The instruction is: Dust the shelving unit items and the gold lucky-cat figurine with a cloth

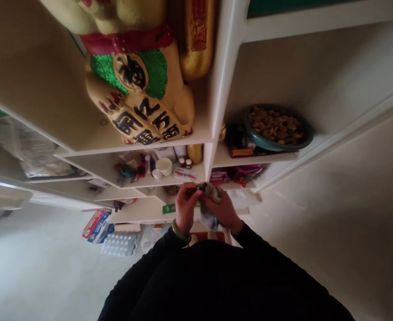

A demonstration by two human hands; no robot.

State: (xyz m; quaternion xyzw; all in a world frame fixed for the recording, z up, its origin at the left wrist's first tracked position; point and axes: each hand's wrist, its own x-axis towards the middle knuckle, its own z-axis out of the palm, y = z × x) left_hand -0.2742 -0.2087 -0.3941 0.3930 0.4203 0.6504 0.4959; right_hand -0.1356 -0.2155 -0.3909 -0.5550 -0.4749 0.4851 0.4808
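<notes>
In front of my body, my two hands meet at a light grey cloth (209,219). My right hand (226,210) is closed on the cloth, part of which bunches above the fingers and part of which hangs below. My left hand (184,210), with a green bangle (180,232) at the wrist, pinches a small dark object (201,187) against the cloth. What that object is cannot be made out, as fingers cover most of it.
A gold lucky cat figurine (139,89) stands on the white shelving (221,89). A bowl of dried slices (278,127) sits on the right shelf. Lower down are a white cup (164,166) and small bottles (185,163). Boxes (98,226) and an egg-style tray (120,244) lie on the floor.
</notes>
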